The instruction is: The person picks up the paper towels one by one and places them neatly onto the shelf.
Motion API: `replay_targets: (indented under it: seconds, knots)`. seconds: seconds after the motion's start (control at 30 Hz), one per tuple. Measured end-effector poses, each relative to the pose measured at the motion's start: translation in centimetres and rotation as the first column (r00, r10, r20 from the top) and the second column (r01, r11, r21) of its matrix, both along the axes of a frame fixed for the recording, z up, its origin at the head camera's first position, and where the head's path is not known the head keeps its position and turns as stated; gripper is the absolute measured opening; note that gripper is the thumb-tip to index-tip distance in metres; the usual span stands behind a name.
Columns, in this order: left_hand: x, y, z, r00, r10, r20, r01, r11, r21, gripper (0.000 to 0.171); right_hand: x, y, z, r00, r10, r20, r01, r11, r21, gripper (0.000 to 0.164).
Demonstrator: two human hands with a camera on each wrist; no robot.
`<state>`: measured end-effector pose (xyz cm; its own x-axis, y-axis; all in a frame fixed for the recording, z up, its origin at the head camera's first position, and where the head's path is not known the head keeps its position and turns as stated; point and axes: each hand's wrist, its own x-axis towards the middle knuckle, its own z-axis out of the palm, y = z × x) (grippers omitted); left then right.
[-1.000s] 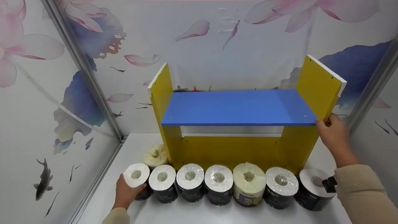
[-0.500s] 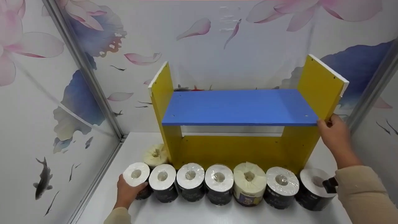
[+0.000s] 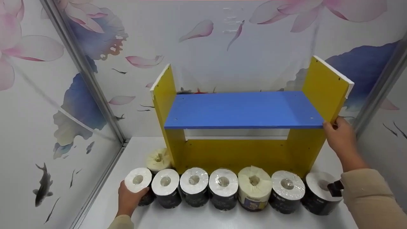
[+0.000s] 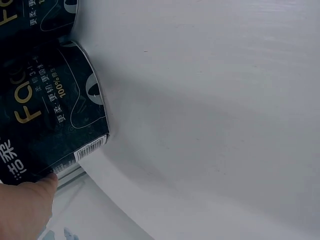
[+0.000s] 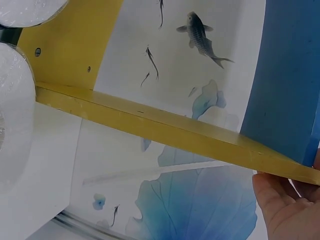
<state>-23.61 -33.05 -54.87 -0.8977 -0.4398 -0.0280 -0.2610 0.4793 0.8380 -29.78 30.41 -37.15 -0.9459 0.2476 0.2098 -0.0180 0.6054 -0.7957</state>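
Note:
My left hand [image 3: 128, 197] holds the leftmost toilet roll [image 3: 137, 180], its thumb on the near side and its fingers around the left. In the left wrist view that roll's dark printed wrapper [image 4: 55, 100] shows, with part of the hand [image 4: 27, 207] against its lower end. On the other side, my right hand [image 3: 342, 140] grips the right side panel of a yellow and blue shelf [image 3: 244, 109], where the blue board meets its front edge. In the right wrist view, the hand [image 5: 287, 202] has its thumb and fingers about the yellow panel [image 5: 165, 127].
A row of several toilet rolls [image 3: 224, 183] stands along the shelf's front, one of them cream-wrapped [image 3: 254, 183]. Another cream-wrapped roll [image 3: 158, 160] stands behind, by the left panel. White table [image 3: 190, 219] lies beneath; patterned walls [image 3: 47, 111] enclose the left, back and right.

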Motion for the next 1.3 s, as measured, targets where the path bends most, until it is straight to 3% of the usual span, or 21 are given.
replay_targets:
  seconds: [0.63, 0.97, 1.3]
  knots:
    - [1.2, -0.4, 0.0, 0.999, 0.05, -0.012, -0.05, 0.998, -0.039, 0.097, -0.1, 0.1, -0.2, 1.0, -0.009, 0.004, 0.009, 1.0, -0.016, 0.062]
    - [2.2, -1.3, 0.8, 0.998, 0.061, -0.008, -0.061, 0.997, -0.056, 0.095, -0.2, 0.2, -0.3, 1.0, -0.01, 0.012, 0.011, 0.998, -0.054, 0.063]
    - [2.4, -1.6, 1.6, 0.997, 0.075, 0.002, -0.074, 0.993, -0.088, 0.096, -0.3, -0.1, -0.4, 0.999, -0.013, -0.033, 0.012, 1.0, -0.027, 0.06]
